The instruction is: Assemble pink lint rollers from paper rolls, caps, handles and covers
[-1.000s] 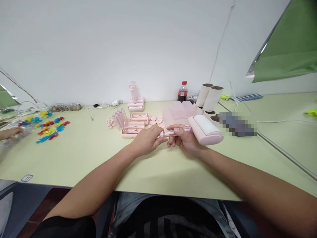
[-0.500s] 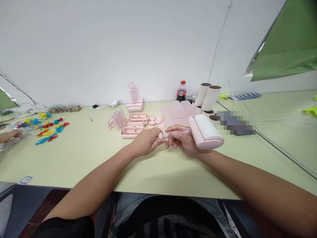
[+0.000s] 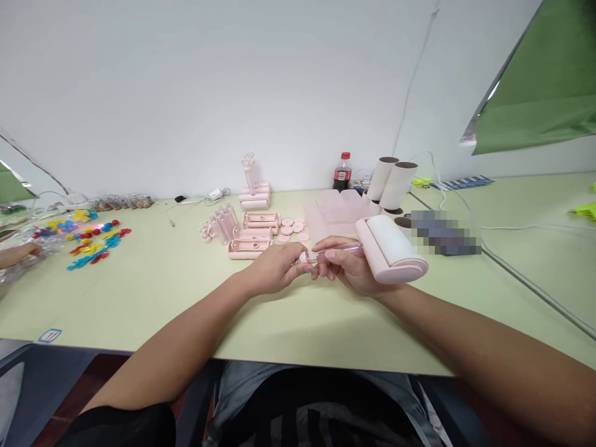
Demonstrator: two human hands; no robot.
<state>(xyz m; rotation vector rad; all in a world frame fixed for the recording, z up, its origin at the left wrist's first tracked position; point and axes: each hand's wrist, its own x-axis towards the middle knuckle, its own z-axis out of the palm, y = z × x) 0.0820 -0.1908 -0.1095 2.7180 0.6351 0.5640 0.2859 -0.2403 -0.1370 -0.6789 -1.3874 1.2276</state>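
A pink lint roller (image 3: 393, 251) with a white roll and a clear pink handle is held above the table, its head pointing right. My right hand (image 3: 349, 267) wraps round the handle near the head. At the handle's far end, my left hand (image 3: 279, 267) pinches the tip between thumb and fingers; the small part there is mostly hidden. Behind my left hand lie open pink roller housings (image 3: 244, 249), with round pink end caps (image 3: 286, 230) beside them. Clear pink handles (image 3: 223, 223) stand in a bunch farther left.
Translucent pink covers (image 3: 342, 208) lie behind my hands. White paper rolls (image 3: 395, 186) stand at the right, near a cola bottle (image 3: 343, 172) and a blurred dark object (image 3: 444, 233). Colourful pieces (image 3: 97, 242) and another person's hand (image 3: 21, 253) are at the left.
The roller's head has shifted slightly right and down. Both hands keep their hold on the handle.
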